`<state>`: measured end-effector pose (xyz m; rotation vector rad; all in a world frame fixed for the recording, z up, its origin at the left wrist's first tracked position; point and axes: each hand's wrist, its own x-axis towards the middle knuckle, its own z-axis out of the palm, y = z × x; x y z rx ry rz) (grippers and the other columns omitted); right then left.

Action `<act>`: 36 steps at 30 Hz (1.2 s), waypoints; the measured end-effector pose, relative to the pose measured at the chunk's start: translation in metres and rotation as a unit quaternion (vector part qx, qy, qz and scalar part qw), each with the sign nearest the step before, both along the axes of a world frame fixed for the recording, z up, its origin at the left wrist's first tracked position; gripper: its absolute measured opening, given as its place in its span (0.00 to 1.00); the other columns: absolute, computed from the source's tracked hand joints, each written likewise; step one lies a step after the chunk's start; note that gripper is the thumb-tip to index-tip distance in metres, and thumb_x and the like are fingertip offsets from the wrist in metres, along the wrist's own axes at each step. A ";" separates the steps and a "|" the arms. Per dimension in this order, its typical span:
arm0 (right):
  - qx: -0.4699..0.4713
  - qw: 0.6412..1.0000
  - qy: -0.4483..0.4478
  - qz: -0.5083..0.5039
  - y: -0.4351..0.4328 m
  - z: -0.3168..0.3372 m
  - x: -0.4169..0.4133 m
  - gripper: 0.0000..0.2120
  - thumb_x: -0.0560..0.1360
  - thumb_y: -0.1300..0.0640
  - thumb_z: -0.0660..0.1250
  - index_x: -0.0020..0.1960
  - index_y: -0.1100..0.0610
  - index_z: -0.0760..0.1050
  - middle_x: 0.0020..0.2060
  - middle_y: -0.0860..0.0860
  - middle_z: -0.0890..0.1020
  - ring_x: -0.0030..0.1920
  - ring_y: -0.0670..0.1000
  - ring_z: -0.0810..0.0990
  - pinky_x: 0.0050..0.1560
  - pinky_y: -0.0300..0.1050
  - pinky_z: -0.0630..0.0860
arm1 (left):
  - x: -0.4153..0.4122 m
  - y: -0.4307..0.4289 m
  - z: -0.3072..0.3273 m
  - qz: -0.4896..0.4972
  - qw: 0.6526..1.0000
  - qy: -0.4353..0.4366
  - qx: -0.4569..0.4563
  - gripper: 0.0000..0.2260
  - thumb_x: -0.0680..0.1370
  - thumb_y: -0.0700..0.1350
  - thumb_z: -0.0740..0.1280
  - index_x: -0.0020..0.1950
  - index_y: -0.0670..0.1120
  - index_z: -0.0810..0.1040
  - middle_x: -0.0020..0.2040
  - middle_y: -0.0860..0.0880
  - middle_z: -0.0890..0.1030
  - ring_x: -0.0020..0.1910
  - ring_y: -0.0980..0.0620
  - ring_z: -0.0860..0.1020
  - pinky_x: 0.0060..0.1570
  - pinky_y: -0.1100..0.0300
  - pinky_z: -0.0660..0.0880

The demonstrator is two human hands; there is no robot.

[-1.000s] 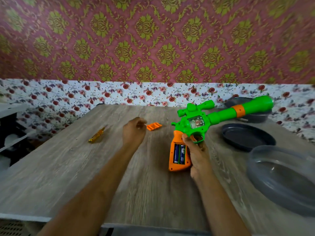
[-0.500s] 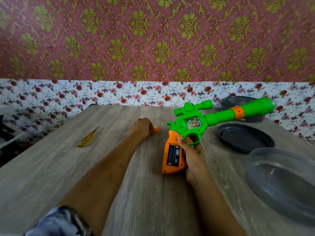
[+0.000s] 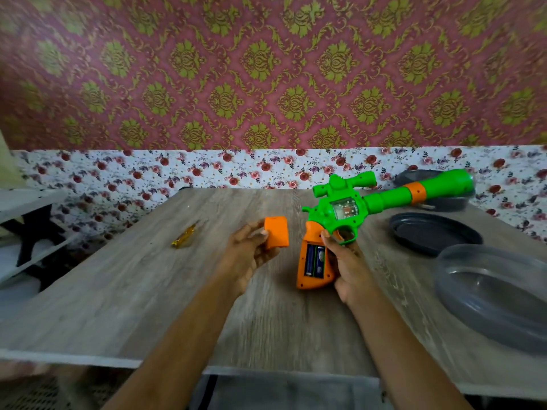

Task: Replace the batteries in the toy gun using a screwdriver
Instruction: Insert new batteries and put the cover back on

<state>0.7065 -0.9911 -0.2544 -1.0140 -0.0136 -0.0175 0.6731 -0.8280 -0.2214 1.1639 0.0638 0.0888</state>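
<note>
A green toy gun [image 3: 340,208] with an orange grip is held above the wooden table [image 3: 148,291], barrel pointing to the far right. My right hand [image 3: 344,261] grips it at the handle and trigger guard. The battery bay in the grip is uncovered and two dark batteries [image 3: 314,260] sit inside it. My left hand [image 3: 251,255] holds the orange battery cover [image 3: 276,232] by its edge, just left of the gun and apart from it. A yellow-handled screwdriver [image 3: 185,235] lies on the table farther left.
A dark round lid [image 3: 435,233] lies right of the gun. A large clear grey bowl [image 3: 497,294] stands at the right edge, and another dark dish [image 3: 414,176] sits behind the barrel. A white shelf unit [image 3: 26,232] stands left of the table.
My left hand reached to the orange cover on the table, picked it up and brought it back toward the gun. The gun stays in my right hand.
</note>
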 end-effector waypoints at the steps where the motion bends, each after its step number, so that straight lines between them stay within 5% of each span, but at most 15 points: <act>1: -0.002 1.000 -0.002 0.000 0.000 -0.002 0.001 0.28 0.65 0.57 0.71 0.64 0.57 0.71 0.49 0.53 0.81 0.42 0.50 0.81 0.42 0.50 0.81 | -0.004 -0.001 -0.006 -0.007 1.000 -0.011 0.001 0.12 0.81 0.35 0.58 0.62 0.44 0.72 0.49 0.44 0.78 0.43 0.50 0.78 0.34 0.64 0.80; 8: -0.012 1.000 -0.024 0.014 0.003 -0.006 0.018 0.15 0.73 0.60 0.67 0.59 0.53 0.72 0.46 0.51 0.81 0.44 0.50 0.80 0.42 0.48 0.80 | -0.007 -0.002 -0.011 -0.018 0.997 -0.022 0.075 0.12 0.80 0.35 0.61 0.60 0.48 0.73 0.52 0.43 0.79 0.45 0.49 0.80 0.37 0.62 0.80; 14: -0.022 0.999 -0.044 0.020 0.004 -0.011 0.025 0.20 0.71 0.59 0.67 0.62 0.55 0.71 0.48 0.52 0.81 0.48 0.52 0.80 0.50 0.52 0.78 | -0.002 -0.010 -0.015 -0.040 0.985 -0.027 0.167 0.09 0.79 0.36 0.62 0.56 0.45 0.74 0.54 0.40 0.78 0.50 0.45 0.78 0.40 0.59 0.81; 20: -0.013 0.999 -0.040 0.007 0.003 -0.010 0.025 0.09 0.73 0.63 0.66 0.51 0.52 0.74 0.44 0.49 0.81 0.44 0.49 0.80 0.49 0.51 0.77 | 0.000 -0.010 -0.019 -0.011 0.972 -0.039 0.230 0.04 0.78 0.36 0.64 0.45 0.44 0.75 0.47 0.42 0.78 0.42 0.49 0.79 0.38 0.58 0.81; 27: -0.015 0.999 -0.033 0.005 0.002 -0.010 0.025 0.08 0.73 0.62 0.67 0.49 0.51 0.75 0.36 0.46 0.84 0.40 0.47 0.81 0.40 0.46 0.79 | -0.002 -0.007 -0.022 0.009 0.961 -0.064 0.270 0.06 0.75 0.35 0.68 0.41 0.42 0.74 0.35 0.45 0.77 0.27 0.56 0.76 0.29 0.66 0.76; 31: -0.011 1.000 -0.029 0.004 0.003 -0.009 0.023 0.10 0.73 0.62 0.66 0.51 0.51 0.74 0.46 0.50 0.80 0.47 0.51 0.79 0.50 0.53 0.77 | -0.003 -0.008 -0.022 0.022 0.958 -0.085 0.274 0.07 0.74 0.34 0.69 0.40 0.43 0.75 0.35 0.45 0.77 0.27 0.55 0.77 0.29 0.66 0.76; 36: -0.014 1.000 -0.024 0.003 0.002 -0.007 0.022 0.10 0.73 0.62 0.67 0.52 0.51 0.74 0.47 0.51 0.80 0.49 0.53 0.78 0.55 0.57 0.75 | -0.003 -0.007 -0.022 0.026 0.956 -0.097 0.275 0.05 0.74 0.34 0.70 0.43 0.43 0.76 0.36 0.45 0.78 0.28 0.56 0.77 0.30 0.67 0.76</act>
